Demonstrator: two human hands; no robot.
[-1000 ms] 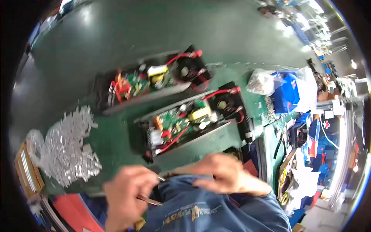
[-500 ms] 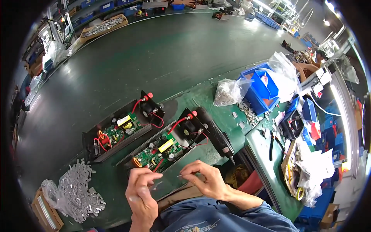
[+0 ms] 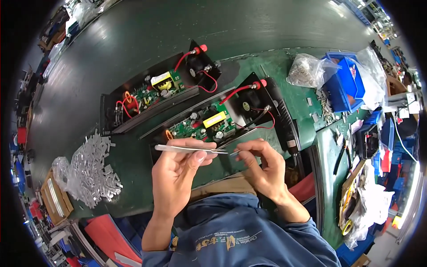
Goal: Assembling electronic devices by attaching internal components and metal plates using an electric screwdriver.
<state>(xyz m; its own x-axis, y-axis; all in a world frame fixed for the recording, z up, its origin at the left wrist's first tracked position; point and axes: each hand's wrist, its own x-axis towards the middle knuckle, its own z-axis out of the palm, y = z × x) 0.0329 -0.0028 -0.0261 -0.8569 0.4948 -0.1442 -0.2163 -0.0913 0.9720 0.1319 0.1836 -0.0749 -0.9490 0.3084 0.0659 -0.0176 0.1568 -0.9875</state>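
Note:
Silver tweezers [image 3: 189, 149] lie across the fingers of my left hand [image 3: 175, 175], pinched near the middle with their tips pointing right. My right hand [image 3: 267, 169] pinches a small thin greyish piece [image 3: 234, 153] between thumb and fingers, close to the tweezer tips; its kind is too small to tell. Just beyond both hands is an open black metal housing [image 3: 184, 109] with a green circuit board [image 3: 193, 130], a yellow-wrapped transformer [image 3: 215, 119], red and black wires and a fan end plate. A second similar housing [image 3: 151, 112] sits farther off to the left.
A black cylindrical tool [image 3: 283, 118] lies right of the nearer housing. Many small silvery clips [image 3: 95, 171] are heaped at left, beside a cardboard box [image 3: 50, 191]. Blue bins [image 3: 340, 95], a clear bag of small parts [image 3: 307, 71] and black-handled pliers [image 3: 341, 155] are at right.
The view has shifted, so the bench appears higher and the housings farther right. The tweezers now show plainly in my left hand, their tips near my right fingertips.

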